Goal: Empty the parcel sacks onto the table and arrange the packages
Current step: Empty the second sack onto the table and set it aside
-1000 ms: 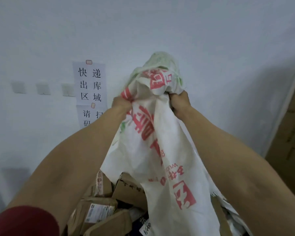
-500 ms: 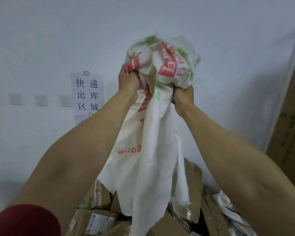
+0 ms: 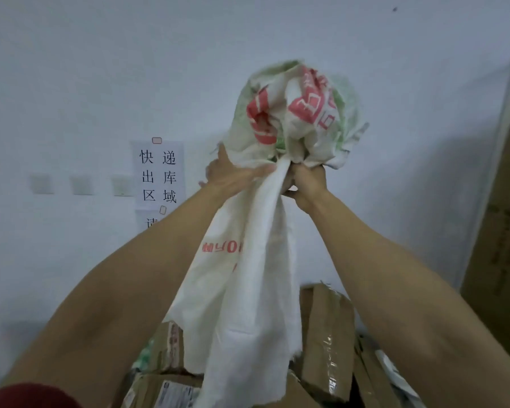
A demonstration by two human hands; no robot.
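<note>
The right grip [image 3: 306, 184] clenches the white woven red-printed sack [image 3: 248, 290], left grip [image 3: 236, 175] spread against it; emptying looks done, arranging lower-frame brown cardboard parcels [image 3: 327, 334] next.

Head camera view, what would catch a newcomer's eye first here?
The white sack with red print, held high at centre against the pale wall: the right hand grips its gathered neck and the left hand lies against it, fingers stretched out, with the bunched end above them. Below it, brown cardboard parcels are piled at the bottom edge. A paper sign with black characters hangs on the wall to the left.
</note>
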